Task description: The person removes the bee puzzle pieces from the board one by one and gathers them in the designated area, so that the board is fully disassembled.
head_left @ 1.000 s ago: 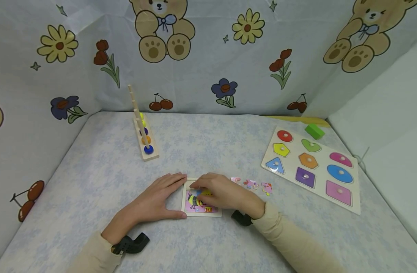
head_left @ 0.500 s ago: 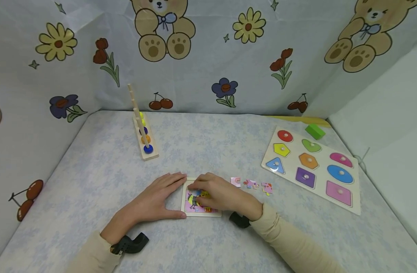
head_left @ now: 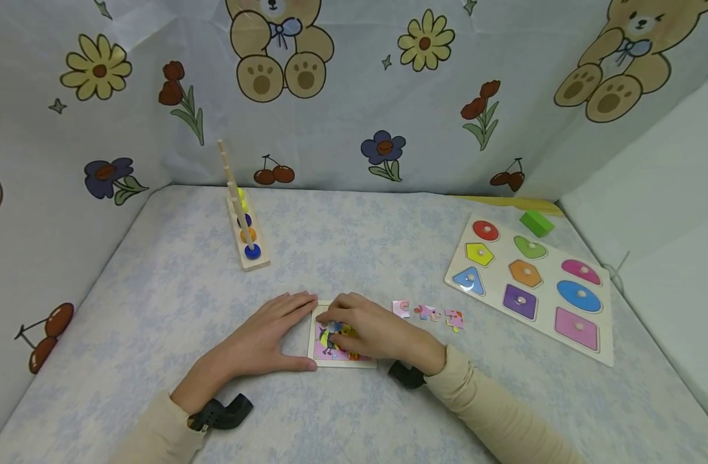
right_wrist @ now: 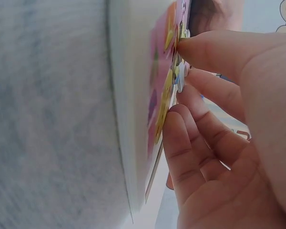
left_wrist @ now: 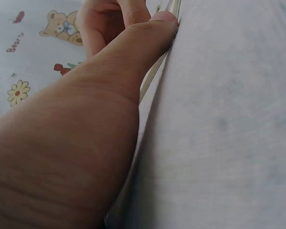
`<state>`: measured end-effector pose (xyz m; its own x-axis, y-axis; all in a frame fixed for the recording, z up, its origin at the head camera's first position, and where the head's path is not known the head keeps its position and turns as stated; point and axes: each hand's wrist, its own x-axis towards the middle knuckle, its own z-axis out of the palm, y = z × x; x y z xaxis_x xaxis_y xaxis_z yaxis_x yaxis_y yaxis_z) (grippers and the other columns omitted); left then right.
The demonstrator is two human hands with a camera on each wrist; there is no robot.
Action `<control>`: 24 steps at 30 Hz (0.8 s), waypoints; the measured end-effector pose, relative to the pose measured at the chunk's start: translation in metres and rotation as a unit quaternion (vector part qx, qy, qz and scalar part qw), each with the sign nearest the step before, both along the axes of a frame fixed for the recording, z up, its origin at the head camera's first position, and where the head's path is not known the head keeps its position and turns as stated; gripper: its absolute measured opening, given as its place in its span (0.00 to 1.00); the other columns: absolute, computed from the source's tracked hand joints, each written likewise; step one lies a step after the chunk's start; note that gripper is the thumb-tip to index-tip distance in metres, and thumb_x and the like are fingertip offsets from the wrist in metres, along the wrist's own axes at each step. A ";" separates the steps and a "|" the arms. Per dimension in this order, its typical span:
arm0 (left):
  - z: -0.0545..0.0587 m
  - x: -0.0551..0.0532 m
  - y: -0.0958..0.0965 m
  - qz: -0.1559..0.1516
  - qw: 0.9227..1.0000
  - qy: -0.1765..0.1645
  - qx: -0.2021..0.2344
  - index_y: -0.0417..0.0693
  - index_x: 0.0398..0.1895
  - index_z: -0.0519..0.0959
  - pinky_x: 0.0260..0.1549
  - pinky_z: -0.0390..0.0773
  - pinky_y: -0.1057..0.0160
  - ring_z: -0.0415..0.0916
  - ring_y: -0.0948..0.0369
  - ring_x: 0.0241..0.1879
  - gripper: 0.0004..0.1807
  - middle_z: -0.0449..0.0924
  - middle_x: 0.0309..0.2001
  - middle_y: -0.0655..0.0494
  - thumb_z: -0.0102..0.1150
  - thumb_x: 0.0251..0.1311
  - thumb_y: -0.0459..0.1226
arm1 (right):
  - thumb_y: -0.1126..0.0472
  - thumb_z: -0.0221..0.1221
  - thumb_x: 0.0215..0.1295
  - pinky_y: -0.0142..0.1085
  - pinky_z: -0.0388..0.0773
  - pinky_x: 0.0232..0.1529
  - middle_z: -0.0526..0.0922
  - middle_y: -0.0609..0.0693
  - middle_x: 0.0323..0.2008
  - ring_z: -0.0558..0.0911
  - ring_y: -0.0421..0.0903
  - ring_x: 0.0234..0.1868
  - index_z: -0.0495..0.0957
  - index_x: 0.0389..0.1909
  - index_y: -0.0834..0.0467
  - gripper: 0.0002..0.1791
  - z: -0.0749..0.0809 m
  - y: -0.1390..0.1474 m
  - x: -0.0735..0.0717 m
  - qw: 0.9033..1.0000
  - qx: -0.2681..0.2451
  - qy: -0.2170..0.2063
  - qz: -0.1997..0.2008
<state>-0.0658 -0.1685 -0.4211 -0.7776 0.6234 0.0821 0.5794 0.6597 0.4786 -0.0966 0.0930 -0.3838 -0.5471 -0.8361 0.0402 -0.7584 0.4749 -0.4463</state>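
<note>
A small jigsaw puzzle in a pale wooden frame point(head_left: 344, 364) lies on the table before the person, with pink, yellow and blue pictured pieces in it. Along its left side rests the left hand point(head_left: 267, 338), thumb and fingers spread straight, their tips at the frame's edge. Over the puzzle the right hand point(head_left: 373, 325) pinches a puzzle piece point(right_wrist: 181, 76) between thumb and fingers, tilted against the pieces below. The hand hides much of the upper right of the puzzle in the head view. Just right of the frame lie three loose pink puzzle pieces point(head_left: 428, 313).
To the right lies a white shape board point(head_left: 545, 312) with coloured knobbed shapes, a green block point(head_left: 537, 223) behind it. A wooden peg stacker point(head_left: 256, 263) with coloured beads stands at the back left. A patterned cloth point(head_left: 330, 142) hangs behind the table.
The right hand has shifted slightly left over the puzzle, uncovering more of the nearest loose piece. The left hand stays at the frame's edge.
</note>
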 end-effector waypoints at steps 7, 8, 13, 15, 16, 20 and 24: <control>0.000 0.000 -0.001 0.000 1.000 0.001 0.000 0.49 0.81 0.59 0.80 0.52 0.45 0.52 0.54 0.80 0.59 0.57 0.81 0.55 0.63 0.53 0.72 | 0.57 0.64 0.72 0.37 0.80 0.59 0.82 0.49 0.55 0.79 0.44 0.55 0.81 0.63 0.55 0.20 -0.001 0.001 -0.001 1.000 0.001 0.003 0.003; 0.000 0.000 -0.001 -0.001 1.000 0.001 -0.001 0.49 0.81 0.59 0.80 0.52 0.45 0.52 0.54 0.81 0.59 0.57 0.81 0.55 0.63 0.53 0.72 | 0.56 0.64 0.72 0.36 0.80 0.59 0.82 0.49 0.55 0.79 0.44 0.55 0.81 0.63 0.55 0.20 -0.001 0.001 -0.001 1.000 0.001 0.004 0.002; 0.000 0.000 -0.001 -0.001 1.000 0.002 -0.001 0.49 0.81 0.59 0.80 0.52 0.45 0.52 0.54 0.81 0.60 0.57 0.81 0.55 0.64 0.53 0.72 | 0.54 0.64 0.73 0.34 0.80 0.55 0.82 0.47 0.54 0.78 0.42 0.51 0.81 0.64 0.54 0.21 -0.003 0.001 -0.002 1.000 0.004 -0.001 -0.001; 0.000 0.000 -0.001 -0.001 1.000 0.001 -0.001 0.49 0.81 0.59 0.80 0.52 0.45 0.52 0.54 0.81 0.60 0.57 0.81 0.55 0.64 0.53 0.72 | 0.53 0.64 0.73 0.34 0.80 0.54 0.82 0.47 0.53 0.78 0.42 0.50 0.81 0.64 0.54 0.21 -0.003 0.001 -0.002 1.000 0.004 -0.001 -0.001; 0.000 0.000 -0.001 -0.001 1.000 0.002 -0.001 0.49 0.81 0.59 0.80 0.52 0.44 0.52 0.54 0.81 0.59 0.57 0.81 0.55 0.63 0.53 0.72 | 0.54 0.64 0.73 0.34 0.80 0.53 0.82 0.48 0.53 0.78 0.42 0.50 0.82 0.64 0.54 0.21 -0.003 0.001 -0.001 1.000 0.003 0.001 0.001; 0.000 0.000 -0.001 -0.001 1.000 0.000 -0.001 0.49 0.81 0.59 0.80 0.52 0.44 0.52 0.53 0.81 0.59 0.56 0.81 0.55 0.63 0.53 0.72 | 0.53 0.65 0.72 0.33 0.80 0.52 0.83 0.48 0.52 0.78 0.42 0.49 0.82 0.63 0.54 0.21 -0.002 0.001 -0.001 1.000 0.004 0.008 0.001; 0.000 0.000 0.000 -0.001 1.000 0.000 -0.001 0.49 0.81 0.59 0.80 0.52 0.44 0.52 0.53 0.81 0.59 0.57 0.81 0.55 0.63 0.54 0.72 | 0.54 0.65 0.72 0.34 0.80 0.52 0.83 0.47 0.51 0.79 0.42 0.48 0.83 0.61 0.54 0.20 -0.002 0.001 -0.001 1.000 -0.001 0.017 0.001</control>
